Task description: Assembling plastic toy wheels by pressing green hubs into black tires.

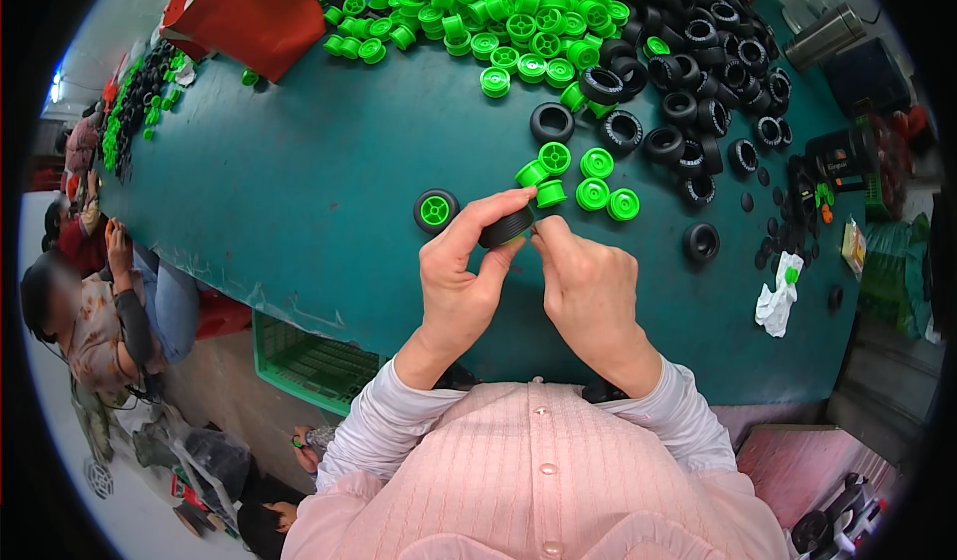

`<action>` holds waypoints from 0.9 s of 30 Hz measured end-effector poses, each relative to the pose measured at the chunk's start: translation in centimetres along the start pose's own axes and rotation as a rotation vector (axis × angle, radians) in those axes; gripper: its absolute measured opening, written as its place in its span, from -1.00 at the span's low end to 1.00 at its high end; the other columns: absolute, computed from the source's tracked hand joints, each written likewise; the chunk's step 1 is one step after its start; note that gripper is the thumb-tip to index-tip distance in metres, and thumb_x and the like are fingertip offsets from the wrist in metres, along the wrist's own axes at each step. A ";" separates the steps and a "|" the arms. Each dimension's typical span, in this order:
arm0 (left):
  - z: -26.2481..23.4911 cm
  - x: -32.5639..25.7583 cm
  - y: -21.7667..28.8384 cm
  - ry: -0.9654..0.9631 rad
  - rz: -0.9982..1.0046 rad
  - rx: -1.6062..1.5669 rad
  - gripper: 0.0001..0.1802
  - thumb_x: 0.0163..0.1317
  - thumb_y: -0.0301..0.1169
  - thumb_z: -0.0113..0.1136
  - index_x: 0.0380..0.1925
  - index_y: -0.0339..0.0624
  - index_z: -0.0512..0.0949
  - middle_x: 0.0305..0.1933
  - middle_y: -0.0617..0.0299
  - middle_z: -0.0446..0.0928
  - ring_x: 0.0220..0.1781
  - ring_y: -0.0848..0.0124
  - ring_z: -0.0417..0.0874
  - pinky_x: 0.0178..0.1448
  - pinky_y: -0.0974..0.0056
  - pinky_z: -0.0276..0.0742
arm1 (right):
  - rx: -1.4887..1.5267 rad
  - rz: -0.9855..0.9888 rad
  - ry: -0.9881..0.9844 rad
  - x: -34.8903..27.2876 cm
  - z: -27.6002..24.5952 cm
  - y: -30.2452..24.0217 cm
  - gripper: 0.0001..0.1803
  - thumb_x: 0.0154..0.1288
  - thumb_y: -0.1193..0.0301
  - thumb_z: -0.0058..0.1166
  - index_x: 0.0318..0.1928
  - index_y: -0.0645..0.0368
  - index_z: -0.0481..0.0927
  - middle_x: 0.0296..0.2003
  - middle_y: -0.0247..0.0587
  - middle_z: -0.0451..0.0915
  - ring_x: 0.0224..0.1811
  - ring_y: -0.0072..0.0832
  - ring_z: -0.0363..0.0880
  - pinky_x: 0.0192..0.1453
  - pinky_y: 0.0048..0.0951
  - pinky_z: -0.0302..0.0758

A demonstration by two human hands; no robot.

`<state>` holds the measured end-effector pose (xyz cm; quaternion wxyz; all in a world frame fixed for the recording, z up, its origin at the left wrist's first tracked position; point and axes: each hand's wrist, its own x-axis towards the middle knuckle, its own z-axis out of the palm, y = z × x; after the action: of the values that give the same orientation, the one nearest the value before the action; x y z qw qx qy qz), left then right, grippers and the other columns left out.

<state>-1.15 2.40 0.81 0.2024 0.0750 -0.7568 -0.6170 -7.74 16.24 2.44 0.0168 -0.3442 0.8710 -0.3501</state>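
My left hand [461, 281] grips one black tyre [506, 227] between thumb and fingers, above the near middle of the teal tabletop [299, 191]; my right hand [588, 286] pinches at its edge. One finished wheel [436, 210] lies just left. Six loose green hubs [595, 194] sit just beyond. Farther off, green and black heaps are too many to count. A red bag [249, 11] is cut off far left.

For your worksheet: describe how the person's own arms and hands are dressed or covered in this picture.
Both hands, left hand and right hand, are bare, with no gloves, and no rings or watch show. The forearms wear pale lilac-grey long sleeves reaching the wrists, under a pink ribbed buttoned top.
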 end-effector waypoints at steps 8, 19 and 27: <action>1.2 0.0 0.6 0.065 -0.115 -0.086 -0.57 0.32 -0.68 0.21 0.20 -0.34 0.50 0.10 0.10 0.64 0.10 0.42 0.63 0.18 0.37 0.55 | 0.048 0.002 0.056 0.6 -0.2 0.8 -0.88 0.40 0.45 0.11 -0.09 0.11 0.55 -0.62 -0.16 0.59 -0.59 -0.13 0.62 -0.54 -0.14 0.40; 1.4 0.2 0.8 0.135 -0.308 -0.359 -0.58 0.33 -0.65 0.21 0.19 -0.44 0.49 -0.04 0.18 0.60 -0.01 0.53 0.62 0.09 0.41 0.61 | -0.038 -0.156 0.262 0.3 1.3 0.6 -0.66 0.29 0.54 0.13 0.08 0.20 0.56 -0.50 -0.21 0.66 -0.54 -0.29 0.66 -0.47 -0.30 0.49; 1.3 0.2 0.5 0.118 -0.327 -0.150 -0.59 0.32 -0.65 0.22 0.18 -0.41 0.51 -0.06 0.18 0.62 -0.08 0.53 0.66 0.00 0.42 0.66 | -0.033 -0.066 0.147 0.1 1.2 0.2 -0.57 0.16 0.55 0.17 0.09 0.24 0.57 -0.45 -0.24 0.62 -0.45 -0.39 0.66 -0.41 -0.36 0.52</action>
<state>-1.79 3.63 1.10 0.1484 0.2175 -0.6734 -0.6908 -7.59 15.55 1.39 -0.0644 -0.3465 0.8637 -0.3602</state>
